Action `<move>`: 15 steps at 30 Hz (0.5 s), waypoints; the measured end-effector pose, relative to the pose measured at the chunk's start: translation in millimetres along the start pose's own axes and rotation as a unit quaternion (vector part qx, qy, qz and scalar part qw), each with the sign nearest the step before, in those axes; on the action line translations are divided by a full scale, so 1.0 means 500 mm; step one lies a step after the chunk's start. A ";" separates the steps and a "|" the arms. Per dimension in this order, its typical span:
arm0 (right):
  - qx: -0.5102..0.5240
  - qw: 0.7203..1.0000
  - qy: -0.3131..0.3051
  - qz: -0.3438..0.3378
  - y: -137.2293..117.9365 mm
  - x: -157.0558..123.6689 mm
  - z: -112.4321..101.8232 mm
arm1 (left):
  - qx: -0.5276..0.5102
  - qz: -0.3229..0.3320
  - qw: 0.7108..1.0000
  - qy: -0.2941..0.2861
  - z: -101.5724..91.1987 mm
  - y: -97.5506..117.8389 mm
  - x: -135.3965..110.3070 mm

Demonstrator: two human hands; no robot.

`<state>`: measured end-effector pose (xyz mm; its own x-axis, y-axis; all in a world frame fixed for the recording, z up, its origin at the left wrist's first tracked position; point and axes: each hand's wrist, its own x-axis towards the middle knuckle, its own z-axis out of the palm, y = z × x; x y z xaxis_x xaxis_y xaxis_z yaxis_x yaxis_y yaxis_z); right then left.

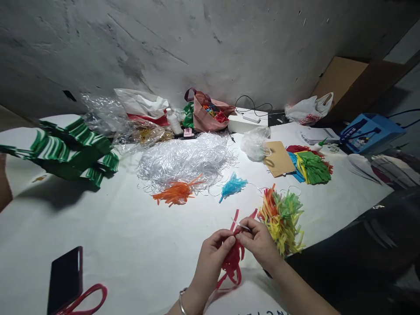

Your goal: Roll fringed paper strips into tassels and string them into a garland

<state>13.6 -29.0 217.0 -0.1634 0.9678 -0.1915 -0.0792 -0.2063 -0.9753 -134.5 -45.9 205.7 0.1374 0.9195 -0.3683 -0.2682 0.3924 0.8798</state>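
Near the front edge of the table, my left hand (215,253) pinches a red tassel of thin paper strips (232,259) at its gathered top. My right hand (259,243) closes on the same spot, its fingertips touching the left ones. A thin white strip (239,224) sticks out from the right fingers over the tassel. Exactly how the strip meets the tassel is hidden by the fingers. Just right of my right hand lies a bunch of orange, yellow and green tassels (282,218). A blue tassel (232,187) and an orange one (173,192) lie farther back.
Behind the tassels spreads a heap of white stringy strands (187,159). At left stands a green and white folded paper stack (72,151); a phone (65,280) lies front left. Colourful tassels (311,166), brown card (279,159), a pink bag (210,116) and a blue bag (370,133) sit farther back.
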 end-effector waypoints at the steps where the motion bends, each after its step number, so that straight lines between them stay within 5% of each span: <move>1: 0.024 1.000 -0.008 0.005 0.004 0.001 -0.002 | -0.033 -0.021 0.999 -0.006 0.002 -0.002 0.001; 8: 0.165 0.978 -0.091 0.085 0.014 0.000 -0.009 | -0.146 -0.106 0.980 -0.081 0.000 -0.002 0.007; 15: 0.241 0.954 -0.121 0.135 0.017 0.008 -0.010 | -0.209 -0.143 0.965 -0.067 0.001 -0.020 0.003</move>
<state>17.2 -26.2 207.5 -0.4592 0.8206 -0.3403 -0.4348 -0.5417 -0.7194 -131.2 -48.3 196.7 0.3770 0.7718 -0.5120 -0.5590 0.6304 0.5387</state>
